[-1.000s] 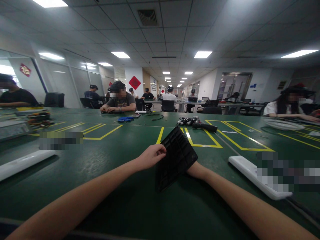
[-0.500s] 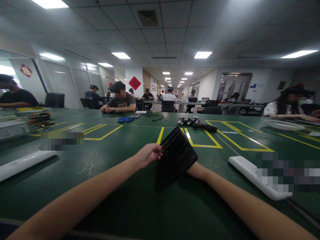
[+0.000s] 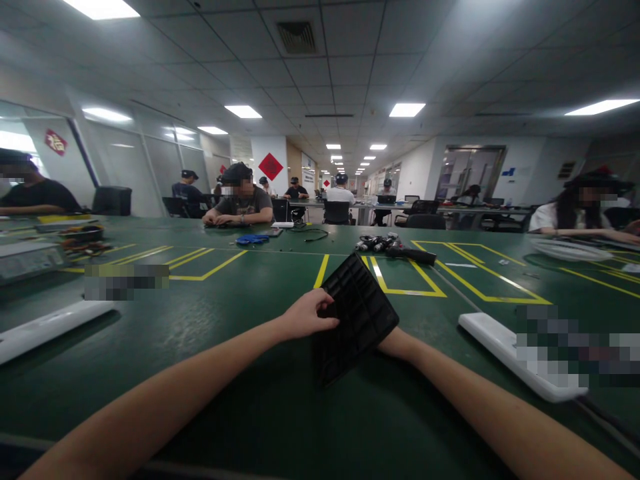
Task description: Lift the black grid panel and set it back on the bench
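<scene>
A black compartment tray (image 3: 361, 313) is tilted up above the green table, its gridded face turned towards me and to the left. My right hand (image 3: 393, 339) grips it from behind at the lower right side; the tray hides most of those fingers. At the tray's left part is my left hand (image 3: 313, 313), index finger bent and thumb stretched over the grid. A gap shows between thumb and index finger, and no object is visible there. The compartments look dark, so their contents cannot be made out.
White power strips lie at the left (image 3: 55, 330) and right (image 3: 520, 357). Beyond the tray are a bundle of dark and metallic parts (image 3: 380, 243), a blue item (image 3: 251, 239) and yellow tape outlines (image 3: 415, 291). Co-workers (image 3: 245, 200) sit at the far side.
My left hand has moved slightly right, onto the tray's face, and its thumb and index finger have spread. The tray has turned a little more towards me, still held by my right hand.
</scene>
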`<state>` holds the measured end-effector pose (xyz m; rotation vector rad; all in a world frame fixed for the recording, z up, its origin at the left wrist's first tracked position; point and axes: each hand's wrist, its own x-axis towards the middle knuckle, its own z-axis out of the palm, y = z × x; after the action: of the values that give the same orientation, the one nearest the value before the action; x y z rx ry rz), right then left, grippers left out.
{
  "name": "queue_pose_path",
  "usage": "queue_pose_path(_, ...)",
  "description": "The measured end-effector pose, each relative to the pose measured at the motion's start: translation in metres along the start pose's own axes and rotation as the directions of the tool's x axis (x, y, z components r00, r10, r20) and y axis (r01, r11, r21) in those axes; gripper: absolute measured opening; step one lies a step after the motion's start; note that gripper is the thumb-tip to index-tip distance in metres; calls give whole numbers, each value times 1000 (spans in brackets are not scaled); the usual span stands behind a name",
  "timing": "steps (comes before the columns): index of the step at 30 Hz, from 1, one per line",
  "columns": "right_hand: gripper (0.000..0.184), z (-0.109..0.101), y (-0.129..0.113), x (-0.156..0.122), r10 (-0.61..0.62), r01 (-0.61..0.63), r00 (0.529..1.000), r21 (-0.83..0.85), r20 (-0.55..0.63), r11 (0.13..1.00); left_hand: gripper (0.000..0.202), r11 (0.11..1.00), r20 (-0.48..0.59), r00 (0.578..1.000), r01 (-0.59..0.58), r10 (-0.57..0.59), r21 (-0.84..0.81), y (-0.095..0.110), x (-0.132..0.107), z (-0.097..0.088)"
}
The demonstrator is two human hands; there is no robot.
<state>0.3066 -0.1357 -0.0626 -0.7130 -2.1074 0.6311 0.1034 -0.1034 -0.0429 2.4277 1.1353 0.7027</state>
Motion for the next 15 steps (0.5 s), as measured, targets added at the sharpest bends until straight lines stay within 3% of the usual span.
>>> queue_pose_path(3,31,0,11,1,33,-34,999,20,40,999,29,992,-80,996,-22,32,123,0,4,-3)
queue_pose_path(5,34,-7,22,1,100,-100,995,-17,5,995,28,980,-150,988,63,-34,188,-4,8,-14)
queue_pose_path(7,39,-21,34,-2,210,-218,975,-134,-71,967,31,938,-254,955,221,-153,265,-15,10,-34)
queue_pose_path(9,41,-42,45,-7,326,-364,930,-309,-170,878,35,846,-368,886,410,-282,340,-34,9,-59)
queue_pose_path(12,40,-72,61,-16,417,-519,854,-552,-311,652,43,656,-477,742,656,-470,373,-73,-2,-99)
queue_pose_path(14,40,-85,72,-21,460,-579,808,-647,-369,497,49,548,-507,640,764,-578,341,-101,-15,-119)
queue_pose_path(15,40,-87,76,-23,481,-595,788,-677,-385,433,51,534,-508,617,783,-602,318,-114,-22,-127)
